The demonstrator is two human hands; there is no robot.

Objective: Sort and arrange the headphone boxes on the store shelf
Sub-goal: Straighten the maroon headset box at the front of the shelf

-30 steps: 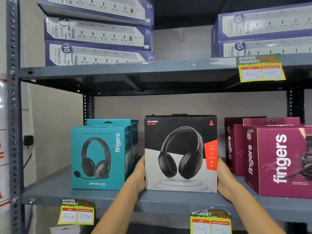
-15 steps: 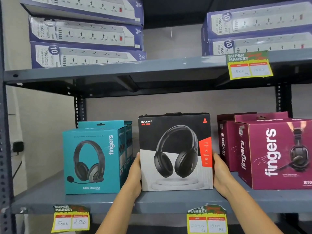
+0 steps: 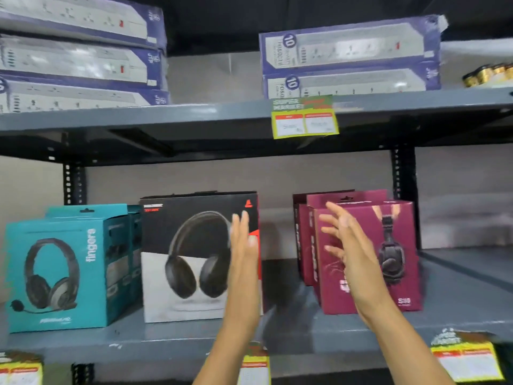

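Now the right hand [image 3: 351, 245], fingers spread and empty, hovers just in front of the maroon headphone box [image 3: 388, 273]. The left hand [image 3: 244, 262], flat and open, is beside the black headphone box [image 3: 188, 257].

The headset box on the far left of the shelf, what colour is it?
Teal, with a black headset pictured; the head view shows it.

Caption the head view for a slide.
Both open hands, left and right, between black headphone box and maroon box.
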